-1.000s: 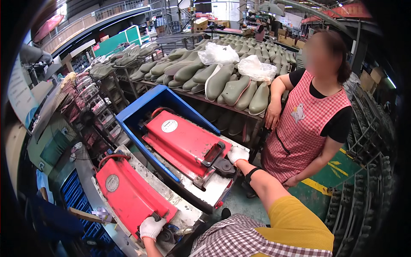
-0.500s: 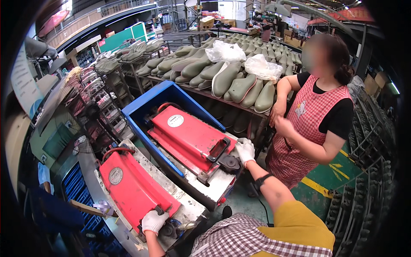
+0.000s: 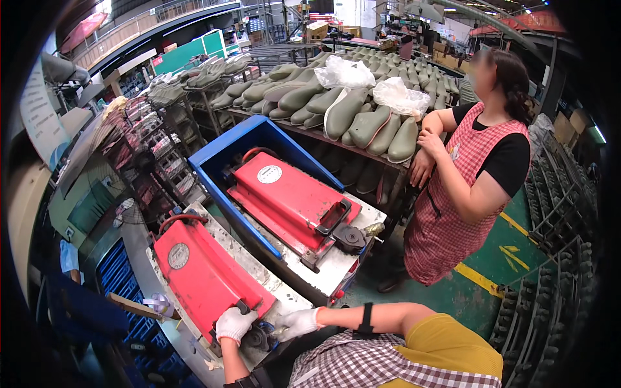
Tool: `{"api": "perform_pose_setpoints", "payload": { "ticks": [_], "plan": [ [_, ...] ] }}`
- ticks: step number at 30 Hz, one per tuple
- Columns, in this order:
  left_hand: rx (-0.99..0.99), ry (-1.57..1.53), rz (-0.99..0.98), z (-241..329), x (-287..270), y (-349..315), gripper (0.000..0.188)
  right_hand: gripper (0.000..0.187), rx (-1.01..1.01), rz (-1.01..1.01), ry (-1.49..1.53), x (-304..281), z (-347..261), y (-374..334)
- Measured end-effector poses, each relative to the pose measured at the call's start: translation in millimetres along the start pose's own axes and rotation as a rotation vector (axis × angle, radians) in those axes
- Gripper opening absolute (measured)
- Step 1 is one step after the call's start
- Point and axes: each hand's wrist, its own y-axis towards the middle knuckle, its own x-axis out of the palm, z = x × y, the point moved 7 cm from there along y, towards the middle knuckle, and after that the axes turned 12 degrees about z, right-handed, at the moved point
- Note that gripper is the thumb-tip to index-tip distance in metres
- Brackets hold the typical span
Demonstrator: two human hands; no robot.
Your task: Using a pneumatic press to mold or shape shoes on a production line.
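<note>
Both of the person's gloved hands are working at the near end of the closer red mould press point(image 3: 204, 275), which is lying tilted on a speckled grey bench point(image 3: 323, 275). The left hand point(image 3: 234, 323), in a white glove, is coming up from the lower edge with the forearm almost vertical, and its fingers are curled shut over the dark handle point(image 3: 242, 309) at the lid's near edge. The right hand point(image 3: 296, 322), also white-gloved, is reaching in from the right with the forearm lying nearly level and a black strap point(image 3: 366, 319) circling it; its fingers are pressing against the dark latch mechanism point(image 3: 262, 336) just beside the left hand, though whether they are gripping it or only resting on it I cannot tell. The red lid is stretching away from both hands toward the upper left. A second red press point(image 3: 291, 197) is sitting farther off inside a blue frame point(image 3: 223, 145), well apart from the hands. Another person in a red checked apron point(image 3: 453, 213) is standing to the right, leaning on a rack of green boots point(image 3: 362, 123).
</note>
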Motion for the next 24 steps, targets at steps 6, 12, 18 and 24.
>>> {"api": "perform_pose_setpoints", "payload": {
  "ticks": [6,12,18,24],
  "plan": [
    [0.017,0.037,-0.003,1.1,-1.8,-0.6,0.046,0.035,0.319,-0.075,0.217,29.7,6.3,15.9],
    [0.031,0.03,0.044,-7.1,3.8,7.6,0.043,0.031,0.326,0.01,0.295,36.4,15.9,18.4],
    [0.032,0.047,0.013,-12.6,7.7,8.5,0.053,0.053,0.571,-0.072,0.711,105.2,28.9,-4.0],
    [0.034,0.04,-0.003,-0.2,0.0,1.7,0.051,0.08,0.589,-0.311,0.513,130.6,51.4,-0.1]
  ]
}}
